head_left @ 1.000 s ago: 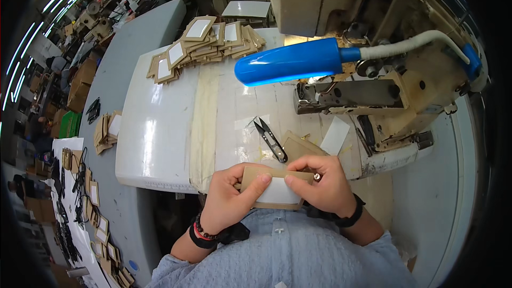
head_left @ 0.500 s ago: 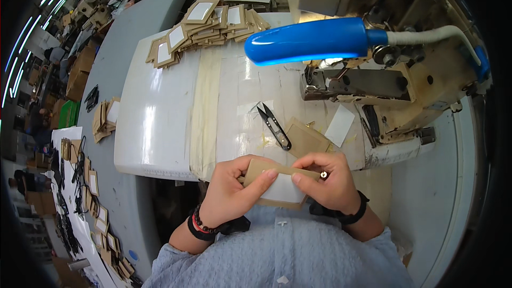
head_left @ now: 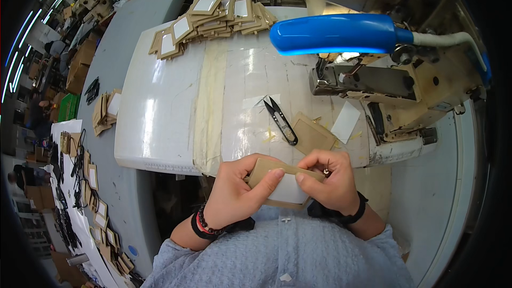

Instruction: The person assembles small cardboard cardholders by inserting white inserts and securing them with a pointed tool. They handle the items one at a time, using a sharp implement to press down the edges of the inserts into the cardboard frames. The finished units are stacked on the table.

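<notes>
Just off the worktop [head_left: 165, 122], the left hand [head_left: 234, 189] and right hand [head_left: 336, 186] hold a tan windowed card holder [head_left: 288, 190], fingers pinching both sides; even thumb pressure should keep it flat. Thread snips [head_left: 278, 114] lie beyond.

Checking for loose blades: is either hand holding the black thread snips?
No, the black thread snips lie on the white table, while the left hand and right hand grip a tan-and-white piece.
</notes>
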A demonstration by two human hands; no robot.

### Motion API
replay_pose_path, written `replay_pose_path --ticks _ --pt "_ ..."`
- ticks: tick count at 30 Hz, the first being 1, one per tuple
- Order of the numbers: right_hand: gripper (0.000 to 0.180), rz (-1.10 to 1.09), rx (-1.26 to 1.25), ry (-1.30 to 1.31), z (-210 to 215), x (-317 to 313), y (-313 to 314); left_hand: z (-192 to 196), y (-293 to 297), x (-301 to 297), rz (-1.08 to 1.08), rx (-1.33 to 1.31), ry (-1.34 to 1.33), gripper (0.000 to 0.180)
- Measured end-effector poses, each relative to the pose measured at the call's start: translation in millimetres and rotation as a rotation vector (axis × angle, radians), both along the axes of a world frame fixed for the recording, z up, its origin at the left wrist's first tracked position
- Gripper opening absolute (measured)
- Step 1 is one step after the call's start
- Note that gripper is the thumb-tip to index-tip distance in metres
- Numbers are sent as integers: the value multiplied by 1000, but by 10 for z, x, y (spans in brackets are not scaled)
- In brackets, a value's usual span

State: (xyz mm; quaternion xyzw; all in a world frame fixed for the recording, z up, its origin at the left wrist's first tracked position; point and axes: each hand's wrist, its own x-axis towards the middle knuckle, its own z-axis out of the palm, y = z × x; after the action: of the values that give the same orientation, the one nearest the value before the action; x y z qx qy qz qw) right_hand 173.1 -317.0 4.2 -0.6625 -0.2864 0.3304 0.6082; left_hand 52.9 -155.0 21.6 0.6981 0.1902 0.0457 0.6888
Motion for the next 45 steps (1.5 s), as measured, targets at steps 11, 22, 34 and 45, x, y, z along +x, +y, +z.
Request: replay_pose_path --ticks 11,22,34,45 --pt "15 362 -48 121 157 268 16 100 175 19 -125 -146 131 21" --pt "15 580 -172 19 349 334 119 156 179 -50 -190 -154 129 17" --pt "13 557 -249 14 286 237 105 32 217 -12 -261 -128 139 15" --pt "15 598 -262 100 326 290 84 50 249 -6 -316 -165 159 15"
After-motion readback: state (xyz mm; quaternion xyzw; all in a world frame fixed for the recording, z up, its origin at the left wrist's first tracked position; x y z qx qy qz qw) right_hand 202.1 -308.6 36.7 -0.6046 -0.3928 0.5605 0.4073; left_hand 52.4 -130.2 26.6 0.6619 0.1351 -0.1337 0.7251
